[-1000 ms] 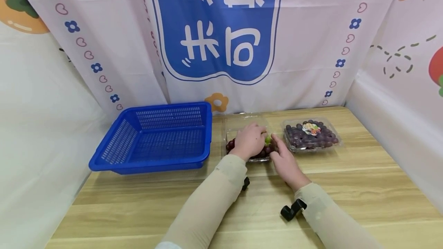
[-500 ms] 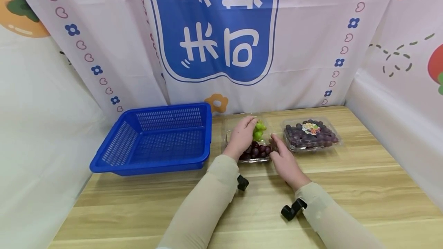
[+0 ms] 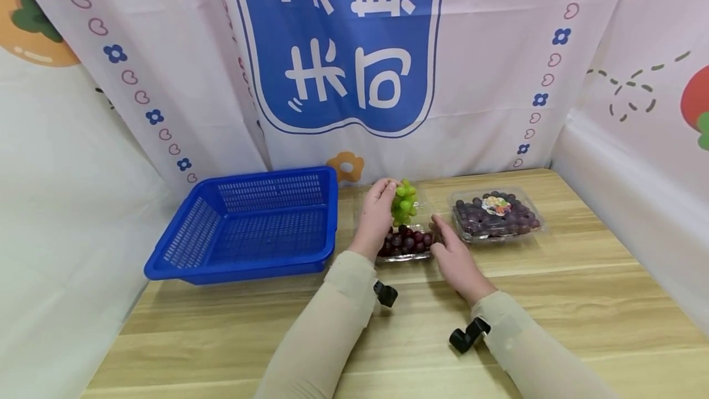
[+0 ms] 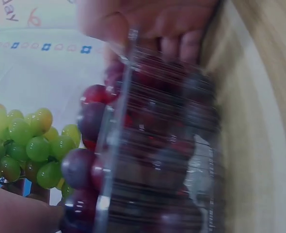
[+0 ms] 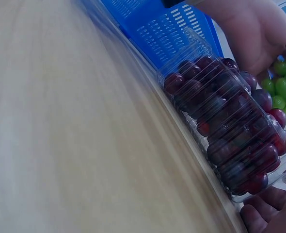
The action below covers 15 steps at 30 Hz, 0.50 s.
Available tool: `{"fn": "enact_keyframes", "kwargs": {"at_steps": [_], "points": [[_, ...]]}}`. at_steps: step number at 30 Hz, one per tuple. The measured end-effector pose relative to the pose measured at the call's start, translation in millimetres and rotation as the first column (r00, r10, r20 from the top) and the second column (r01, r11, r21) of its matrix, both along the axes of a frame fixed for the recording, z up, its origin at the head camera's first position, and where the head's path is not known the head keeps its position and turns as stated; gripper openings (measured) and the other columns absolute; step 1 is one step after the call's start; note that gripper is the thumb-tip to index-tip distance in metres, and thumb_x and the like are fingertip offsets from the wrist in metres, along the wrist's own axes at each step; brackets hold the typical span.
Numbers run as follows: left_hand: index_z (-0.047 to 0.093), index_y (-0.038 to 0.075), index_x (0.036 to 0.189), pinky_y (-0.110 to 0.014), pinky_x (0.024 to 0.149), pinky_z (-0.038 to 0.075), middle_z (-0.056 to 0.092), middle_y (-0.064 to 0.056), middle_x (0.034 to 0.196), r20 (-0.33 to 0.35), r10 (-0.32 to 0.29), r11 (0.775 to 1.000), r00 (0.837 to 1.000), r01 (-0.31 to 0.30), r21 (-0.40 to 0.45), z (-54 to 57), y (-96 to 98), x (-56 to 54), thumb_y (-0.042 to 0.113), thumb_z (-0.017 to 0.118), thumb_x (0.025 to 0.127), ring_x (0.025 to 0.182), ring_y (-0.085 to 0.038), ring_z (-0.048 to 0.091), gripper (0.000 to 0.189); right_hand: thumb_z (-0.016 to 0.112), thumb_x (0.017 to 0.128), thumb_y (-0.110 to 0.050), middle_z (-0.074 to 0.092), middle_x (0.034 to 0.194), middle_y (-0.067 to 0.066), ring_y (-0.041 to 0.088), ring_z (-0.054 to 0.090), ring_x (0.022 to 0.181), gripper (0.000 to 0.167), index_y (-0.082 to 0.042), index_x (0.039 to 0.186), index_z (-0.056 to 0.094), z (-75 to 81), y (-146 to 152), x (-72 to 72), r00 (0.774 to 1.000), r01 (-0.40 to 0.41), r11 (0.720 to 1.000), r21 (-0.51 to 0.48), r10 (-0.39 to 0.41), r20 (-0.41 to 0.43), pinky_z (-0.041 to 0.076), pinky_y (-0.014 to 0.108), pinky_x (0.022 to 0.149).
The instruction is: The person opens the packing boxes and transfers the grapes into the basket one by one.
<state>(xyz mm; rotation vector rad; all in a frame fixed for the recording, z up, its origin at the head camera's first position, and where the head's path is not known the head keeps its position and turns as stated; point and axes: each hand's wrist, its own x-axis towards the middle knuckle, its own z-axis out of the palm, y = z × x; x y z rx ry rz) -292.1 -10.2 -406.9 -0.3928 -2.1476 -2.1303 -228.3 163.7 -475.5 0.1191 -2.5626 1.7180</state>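
My left hand [image 3: 375, 217] pinches a bunch of green grapes [image 3: 404, 201], held up over an open clear plastic box [image 3: 406, 258] of dark red grapes [image 3: 408, 240]. In the left wrist view the green bunch [image 4: 26, 141] hangs beside the box wall, apart from most of the red grapes. My right hand [image 3: 458, 261] grips the right side of that box; its thumb lies at the rim and the other fingers [image 4: 189, 46] lie along the outside. The right wrist view shows the box's ribbed side [image 5: 225, 111], with red grapes heaped to the rim.
A blue slotted plastic basket [image 3: 266, 226] stands to the left with nothing in it. A closed clear box of dark grapes [image 3: 498, 217], bearing a round sticker, sits on the right. Printed cloth [image 3: 487, 109] hangs behind the wooden table [image 3: 421, 331].
The left hand has come up out of the box and moved leftward, lifting the green grape bunch off the red ones. The right hand has stayed on the box.
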Motion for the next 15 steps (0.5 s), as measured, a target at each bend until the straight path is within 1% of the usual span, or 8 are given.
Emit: {"fn": "enact_keyframes", "kwargs": {"at_steps": [4, 6, 8, 10, 13, 15], "points": [[0.065, 0.011, 0.109, -0.035, 0.081, 0.05, 0.063, -0.004, 0.108, 0.007, 0.004, 0.999, 1.0, -0.005, 0.049, 7.7, -1.8, 2.7, 0.03, 0.045, 0.11, 0.095, -0.018, 0.059, 0.029, 0.045, 0.097, -0.009, 0.037, 0.159, 0.016, 0.035, 0.032, 0.146, 0.069, -0.012, 0.162, 0.023, 1.5, -0.5, -0.2, 1.0, 0.004, 1.0, 0.001, -0.004, -0.008, 0.021, 0.05, 0.12], [0.064, 0.011, 0.109, -0.034, 0.082, 0.05, 0.062, -0.004, 0.108, 0.012, -0.014, 0.997, 1.0, 0.013, 0.08, 12.1, -2.2, 4.3, 0.03, 0.043, 0.11, 0.096, -0.018, 0.059, 0.028, 0.044, 0.096, -0.01, 0.037, 0.159, 0.016, 0.035, 0.031, 0.147, 0.069, -0.011, 0.162, 0.023, 1.8, -0.6, -0.2, 1.0, 0.004, 1.0, 0.005, -0.004, -0.009, 0.02, 0.05, 0.12], [0.062, 0.01, 0.107, -0.033, 0.082, 0.049, 0.06, -0.004, 0.108, 0.019, -0.051, 0.989, 0.999, 0.048, 0.139, 16.7, -2.8, 6.2, 0.029, 0.041, 0.111, 0.096, -0.018, 0.058, 0.028, 0.045, 0.097, -0.01, 0.036, 0.159, 0.015, 0.034, 0.031, 0.147, 0.069, -0.012, 0.162, 0.023, 2.0, -1.0, 0.0, 1.0, 0.007, 1.0, 0.007, -0.007, -0.007, 0.02, 0.049, 0.12], [0.057, 0.01, 0.105, -0.032, 0.081, 0.048, 0.056, -0.005, 0.108, 0.022, -0.104, 0.971, 0.994, 0.097, 0.219, 21.6, -3.8, 8.1, 0.027, 0.037, 0.112, 0.095, -0.018, 0.056, 0.027, 0.045, 0.096, -0.011, 0.037, 0.159, 0.015, 0.034, 0.031, 0.147, 0.069, -0.012, 0.162, 0.023, 2.1, -1.3, 0.1, 1.0, 0.006, 1.0, 0.009, -0.006, -0.007, 0.02, 0.049, 0.12], [0.051, 0.009, 0.102, -0.031, 0.083, 0.049, 0.053, -0.007, 0.11, 0.014, -0.179, 0.924, 0.984, 0.163, 0.345, 30.0, -6.1, 11.1, 0.025, 0.032, 0.112, 0.1, -0.02, 0.057, 0.027, 0.045, 0.097, -0.011, 0.038, 0.158, 0.015, 0.035, 0.031, 0.147, 0.069, -0.013, 0.162, 0.024, 1.7, -1.5, 0.2, 1.0, 0.008, 1.0, 0.009, -0.007, -0.006, 0.02, 0.05, 0.12], [0.049, 0.01, 0.101, -0.032, 0.085, 0.049, 0.051, -0.007, 0.111, 0.007, -0.208, 0.896, 0.978, 0.187, 0.402, 36.0, -8.0, 13.2, 0.025, 0.029, 0.112, 0.102, -0.021, 0.057, 0.028, 0.044, 0.097, -0.011, 0.038, 0.158, 0.015, 0.035, 0.031, 0.147, 0.069, -0.013, 0.162, 0.024, 1.4, -1.4, 0.2, 1.0, 0.008, 1.0, 0.01, -0.008, -0.004, 0.02, 0.051, 0.12]]}}
